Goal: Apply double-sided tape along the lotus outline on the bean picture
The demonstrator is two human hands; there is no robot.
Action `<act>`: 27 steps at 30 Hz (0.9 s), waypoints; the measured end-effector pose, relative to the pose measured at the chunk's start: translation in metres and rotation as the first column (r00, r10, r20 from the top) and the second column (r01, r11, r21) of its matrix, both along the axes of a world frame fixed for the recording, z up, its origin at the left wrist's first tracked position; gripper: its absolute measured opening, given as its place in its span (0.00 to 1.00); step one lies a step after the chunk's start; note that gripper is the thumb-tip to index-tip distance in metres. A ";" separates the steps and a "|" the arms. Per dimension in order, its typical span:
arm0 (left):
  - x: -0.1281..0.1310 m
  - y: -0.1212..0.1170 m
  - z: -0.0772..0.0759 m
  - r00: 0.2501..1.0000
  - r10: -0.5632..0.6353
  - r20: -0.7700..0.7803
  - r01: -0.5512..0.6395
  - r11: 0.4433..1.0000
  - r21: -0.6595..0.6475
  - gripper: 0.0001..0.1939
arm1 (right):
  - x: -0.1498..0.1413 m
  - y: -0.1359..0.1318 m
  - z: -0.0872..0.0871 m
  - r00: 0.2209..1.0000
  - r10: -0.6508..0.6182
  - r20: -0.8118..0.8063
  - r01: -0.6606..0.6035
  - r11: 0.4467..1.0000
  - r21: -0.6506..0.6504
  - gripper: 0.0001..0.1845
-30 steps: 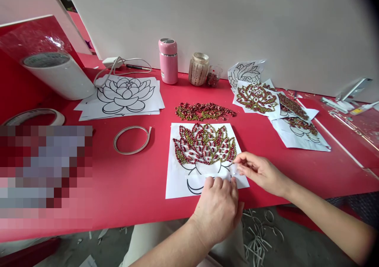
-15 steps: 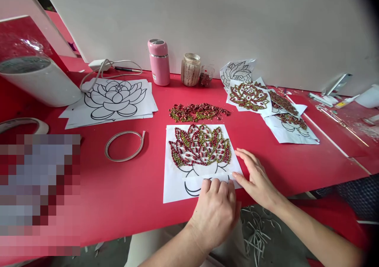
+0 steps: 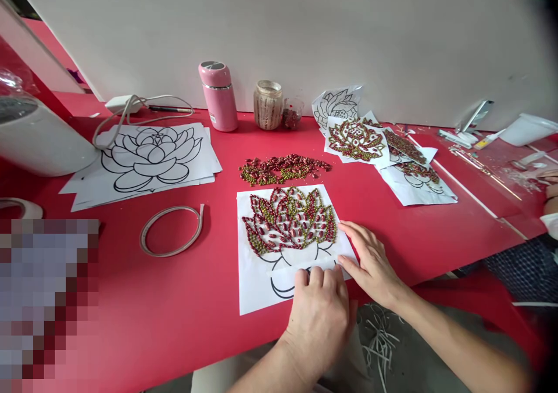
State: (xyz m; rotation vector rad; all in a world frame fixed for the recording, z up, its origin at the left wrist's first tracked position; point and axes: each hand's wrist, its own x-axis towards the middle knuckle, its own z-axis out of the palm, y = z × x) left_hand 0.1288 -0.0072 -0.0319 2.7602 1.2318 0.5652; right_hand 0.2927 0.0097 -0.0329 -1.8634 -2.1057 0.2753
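A white sheet (image 3: pixel 257 291) with a lotus outline lies at the front of the red table (image 3: pixel 187 300). The upper petals are filled with red and green beans (image 3: pixel 290 221). My left hand (image 3: pixel 320 314) rests on the sheet's lower edge, fingers curled and pressing down on a pale strip over the lower outline. My right hand (image 3: pixel 370 262) lies flat on the sheet's right edge, fingers stretched out and apart. A loose pile of beans (image 3: pixel 281 169) sits just beyond the sheet.
Blank lotus sheets (image 3: pixel 148 160) lie at the left, finished ones (image 3: pixel 379 149) at the right. A pink flask (image 3: pixel 218 96), a jar (image 3: pixel 267 104), a large white roll (image 3: pixel 39 137) and a tape ring (image 3: pixel 172 239) stand around. Another person's arm (image 3: pixel 550 204) shows at the far right.
My right hand went from pinching at the sheet's right edge to lying flat on it. The view has swung right and down; my left hand has stayed put.
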 end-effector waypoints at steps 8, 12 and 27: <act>0.000 -0.001 0.000 1.000 -0.012 -0.013 0.012 1.000 0.005 0.16 | 0.003 -0.001 0.000 1.000 0.020 -0.014 -0.020 1.000 -0.005 0.26; 0.000 0.000 -0.001 1.000 -0.010 -0.020 0.010 1.000 0.016 0.17 | 0.003 -0.001 -0.001 1.000 0.027 0.009 -0.027 1.000 0.013 0.26; 0.000 0.000 0.001 1.000 0.004 -0.007 -0.004 1.000 0.013 0.17 | -0.001 0.002 -0.006 0.999 -0.037 0.017 0.036 0.998 0.057 0.25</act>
